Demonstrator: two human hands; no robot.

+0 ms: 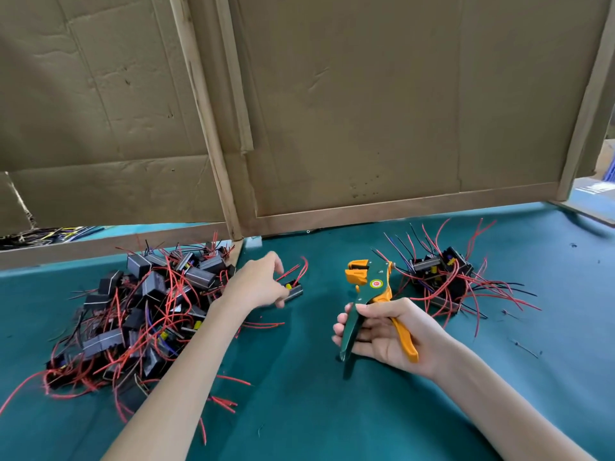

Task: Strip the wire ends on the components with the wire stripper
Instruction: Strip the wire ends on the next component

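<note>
My right hand (382,331) grips the handles of a green and orange wire stripper (372,294), its orange jaws pointing up and away above the table. My left hand (259,284) reaches over a single black component (294,291) with red wires that lies on the green table, fingers curled down onto it. A large heap of black components with red and black wires (139,314) lies at the left. A smaller pile of components (439,277) lies to the right of the stripper.
The table is covered in green cloth (299,394). Cardboard panels in wooden frames (366,111) stand upright along the back edge. Short wire scraps (525,347) lie at the right. A gap at far right shows blue items (599,188).
</note>
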